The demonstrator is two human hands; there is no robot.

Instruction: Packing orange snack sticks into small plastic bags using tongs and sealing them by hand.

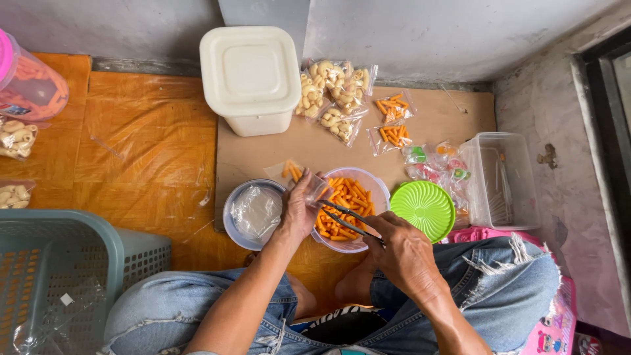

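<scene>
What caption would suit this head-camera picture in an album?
Seated on the floor, left hand holds a small clear bag while right hand works tongs over a bowl of orange snack sticks.

Orange snack sticks (pixel 346 197), ribbed green lid (pixel 425 208), white tub (pixel 250 77), teal basket (pixel 62 263)

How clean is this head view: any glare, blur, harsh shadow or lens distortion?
Head view: soft, even light with no hard shadows; mild glare on the orange floor sheet and the plastic in the small bowl; left hand, right hand and tongs are sharp; wide-lens bending shows at the basket and frame edges.
</scene>
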